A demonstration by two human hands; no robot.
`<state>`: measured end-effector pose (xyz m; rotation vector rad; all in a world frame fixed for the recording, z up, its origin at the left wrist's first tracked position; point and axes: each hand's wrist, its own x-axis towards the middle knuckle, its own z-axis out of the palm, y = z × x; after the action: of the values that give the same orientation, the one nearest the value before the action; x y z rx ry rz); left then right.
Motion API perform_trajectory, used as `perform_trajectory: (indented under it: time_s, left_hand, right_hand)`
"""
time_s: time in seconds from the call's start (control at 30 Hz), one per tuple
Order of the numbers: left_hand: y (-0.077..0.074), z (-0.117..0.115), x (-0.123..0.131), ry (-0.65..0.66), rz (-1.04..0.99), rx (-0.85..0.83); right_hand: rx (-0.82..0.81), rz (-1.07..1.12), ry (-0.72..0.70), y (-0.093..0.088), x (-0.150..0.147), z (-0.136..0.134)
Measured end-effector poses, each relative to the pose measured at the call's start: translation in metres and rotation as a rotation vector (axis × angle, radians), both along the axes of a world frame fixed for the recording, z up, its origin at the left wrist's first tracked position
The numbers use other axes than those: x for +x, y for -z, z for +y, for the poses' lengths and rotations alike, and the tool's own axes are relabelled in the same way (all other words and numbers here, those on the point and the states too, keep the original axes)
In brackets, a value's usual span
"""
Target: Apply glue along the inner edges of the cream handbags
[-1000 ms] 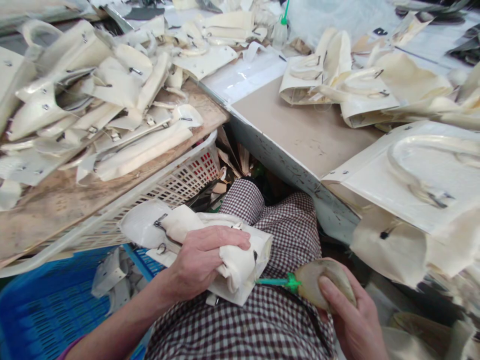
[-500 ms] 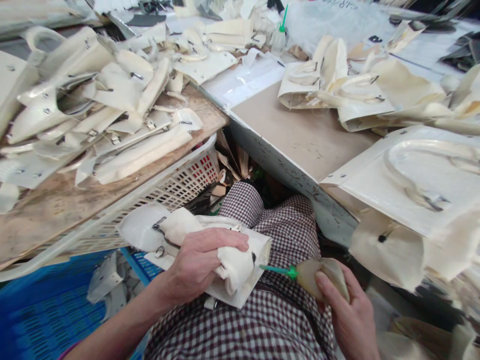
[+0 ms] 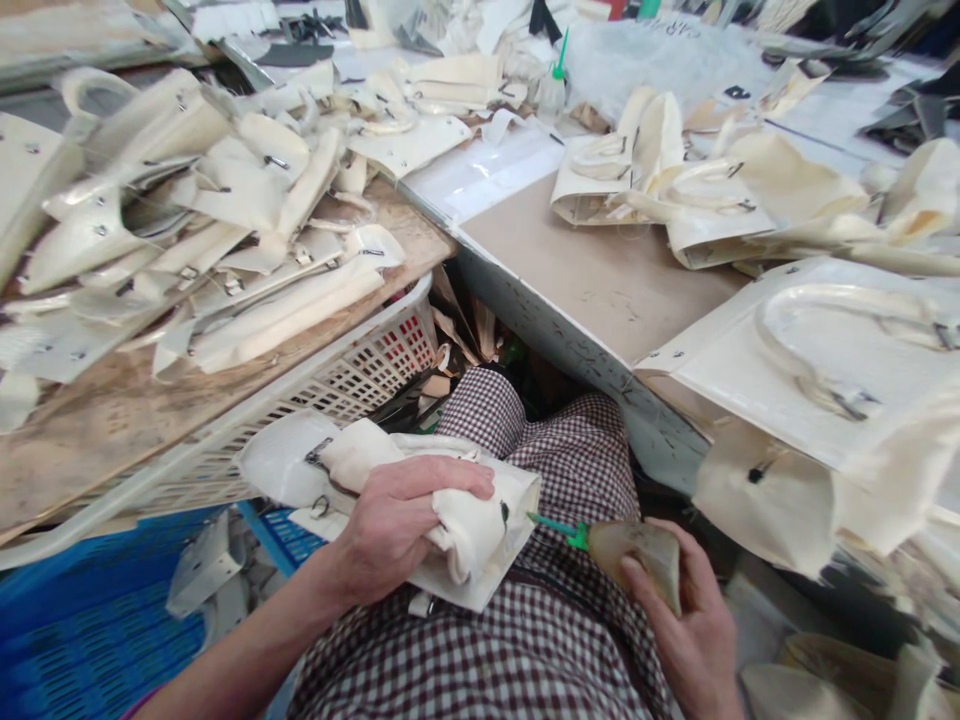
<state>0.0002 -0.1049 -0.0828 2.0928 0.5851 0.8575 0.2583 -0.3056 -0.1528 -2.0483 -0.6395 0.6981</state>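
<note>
On my lap lies a cream leather-like bag piece (image 3: 480,525) with dark metal fittings and a rounded translucent flap. My left hand (image 3: 401,515) is closed over it, gripping a folded part. In my right hand (image 3: 686,605) is a soft glue bottle (image 3: 637,555) with a green cap and long thin nozzle. Its tip sits close to the right edge of the bag piece, near a small dark fitting; whether it touches I cannot tell.
Similar cream pieces pile up on the wooden board (image 3: 112,420) at left and the table (image 3: 600,290) at right. A white basket (image 3: 322,380) and a blue crate (image 3: 97,600) stand at left. Another green-tipped bottle (image 3: 553,90) stands at the back.
The glue bottle has tilted, its nozzle now pointing more up and left, and the tip shifted slightly up and right. My left hand and the bag piece stay nearly still.
</note>
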Motion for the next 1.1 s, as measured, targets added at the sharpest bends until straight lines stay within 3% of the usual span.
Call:
perform_trajectory:
  time_s: [0.13, 0.4, 0.63, 0.9, 1.1]
  left_hand:
    - [0.001, 0.001, -0.001, 0.033, -0.006, 0.071]
    - [0.001, 0.000, -0.001, 0.019, 0.018, -0.024]
    - [0.001, 0.009, -0.003, 0.030, 0.013, 0.033]
    - [0.004, 0.009, -0.004, 0.038, -0.009, 0.062]
    - [0.004, 0.011, -0.004, 0.019, 0.008, 0.002]
  right_hand:
    - [-0.049, -0.004, 0.037, -0.009, 0.004, -0.003]
    - [-0.084, 0.135, 0.075, -0.022, -0.006, 0.019]
    - [-0.132, -0.001, 0.153, -0.034, -0.002, 0.022]
    - [-0.138, 0.056, 0.119, -0.034, -0.015, 0.030]
    - [-0.150, -0.005, 0.162, -0.039, -0.005, 0.026]
